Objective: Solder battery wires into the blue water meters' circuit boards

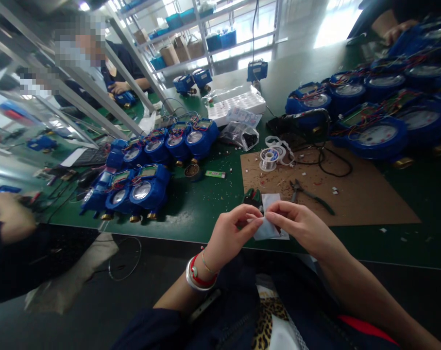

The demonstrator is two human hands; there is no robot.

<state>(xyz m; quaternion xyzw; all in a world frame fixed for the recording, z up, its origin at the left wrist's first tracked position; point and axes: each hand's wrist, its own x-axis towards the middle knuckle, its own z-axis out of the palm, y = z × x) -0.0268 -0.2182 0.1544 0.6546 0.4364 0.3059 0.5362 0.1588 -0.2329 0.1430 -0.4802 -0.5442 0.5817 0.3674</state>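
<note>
At the far left a co-worker's hand rests at the table's near edge, well apart from yours. Beside it a cluster of blue meters stands close to that edge, with a second row of meters behind it; the green strip between the front cluster and your hands is bare but for scattered wire scraps. A small round tin and a green stick lie just right of the meters; what the tin holds is too small to tell.

Your left hand hovers just over the near edge, its fingers pinched shut on the left side of a small white sheet. Your right hand meets it from the other side, thumb and forefinger closed on the same sheet, so the sheet hangs between both hands at the table's front, above your lap. Just behind your fingers lies a green-handled tool.

Farther back a white tray of small compartments sits with a clear bag of dark parts in front of it. To the right a brown cardboard mat carries a solder spool, a pair of pliers and a black cable; its right half lies open. Beyond it, a dense bank of large blue meters fills the far right corner.
</note>
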